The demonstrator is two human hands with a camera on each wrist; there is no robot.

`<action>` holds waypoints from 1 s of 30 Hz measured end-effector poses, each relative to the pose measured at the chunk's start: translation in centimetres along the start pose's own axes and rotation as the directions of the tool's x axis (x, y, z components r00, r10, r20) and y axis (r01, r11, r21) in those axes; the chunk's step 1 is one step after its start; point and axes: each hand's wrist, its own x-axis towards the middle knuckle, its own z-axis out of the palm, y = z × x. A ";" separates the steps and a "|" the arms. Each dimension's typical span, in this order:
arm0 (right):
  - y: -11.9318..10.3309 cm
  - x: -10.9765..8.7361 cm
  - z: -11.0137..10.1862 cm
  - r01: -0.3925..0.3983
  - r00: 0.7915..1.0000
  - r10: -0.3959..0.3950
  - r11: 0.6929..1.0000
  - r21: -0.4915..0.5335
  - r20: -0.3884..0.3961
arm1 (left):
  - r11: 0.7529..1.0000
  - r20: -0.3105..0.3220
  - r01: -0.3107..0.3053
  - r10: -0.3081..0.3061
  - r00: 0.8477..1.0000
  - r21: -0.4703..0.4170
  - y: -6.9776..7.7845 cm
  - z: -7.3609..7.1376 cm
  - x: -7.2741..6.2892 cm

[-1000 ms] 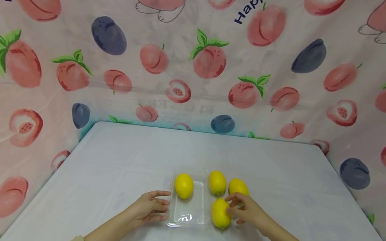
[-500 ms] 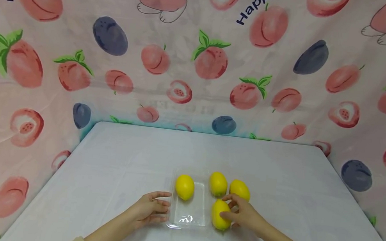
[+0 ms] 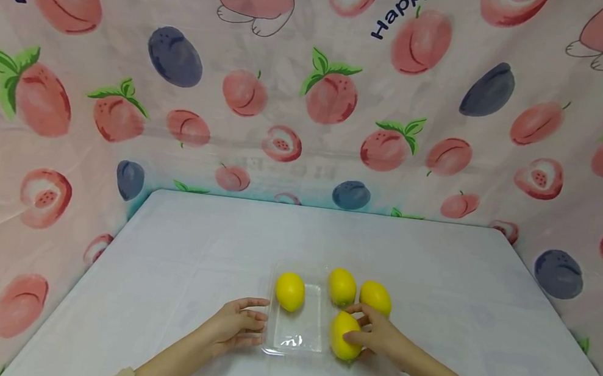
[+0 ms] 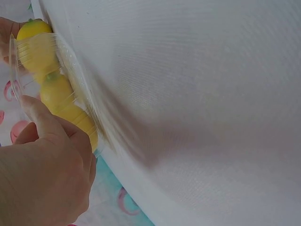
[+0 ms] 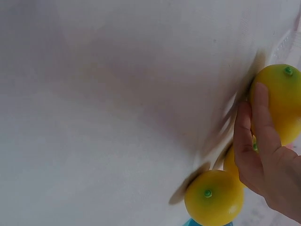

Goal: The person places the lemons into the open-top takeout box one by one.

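Observation:
A clear plastic tray (image 3: 298, 325) sits on the white table with one yellow lemon (image 3: 290, 291) in its far left part. My left hand (image 3: 234, 327) touches the tray's left side, its fingers apart and fairly straight; in the left wrist view the hand (image 4: 51, 155) has a digit against the rim. At the tray's right edge, my right hand (image 3: 381, 335) holds a second lemon (image 3: 342, 333) between thumb and fingers. The right wrist view shows fingers along this lemon (image 5: 284, 101), its green stem end exposed. Part of it is hidden behind the hand.
Two more lemons lie just beyond the right hand, one lemon (image 3: 342, 287) close to the tray's right edge and another lemon (image 3: 376, 297) farther right. A fruit-printed cloth (image 3: 290, 89) rises behind the white table (image 3: 209, 227) and along both sides.
My right hand has moved slightly left, and its thumb and fingers have come round the near lemon. The left hand stays at the tray's side.

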 end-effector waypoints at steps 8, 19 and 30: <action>0.2 -0.3 -0.3 0.030 1.000 -0.030 1.000 0.008 0.005 | 1.000 -0.019 -0.001 0.001 1.000 -0.005 -0.1 0.0 0.0; -0.2 -0.7 -1.0 0.033 0.998 -0.034 0.999 -0.025 -0.059 | 1.000 -0.029 -0.014 0.014 0.999 0.002 -0.4 0.0 0.1; -0.9 -1.0 -2.2 0.112 0.992 -0.113 0.994 -0.017 -0.048 | 1.000 -0.033 -0.006 0.007 0.999 0.009 -0.1 0.2 0.0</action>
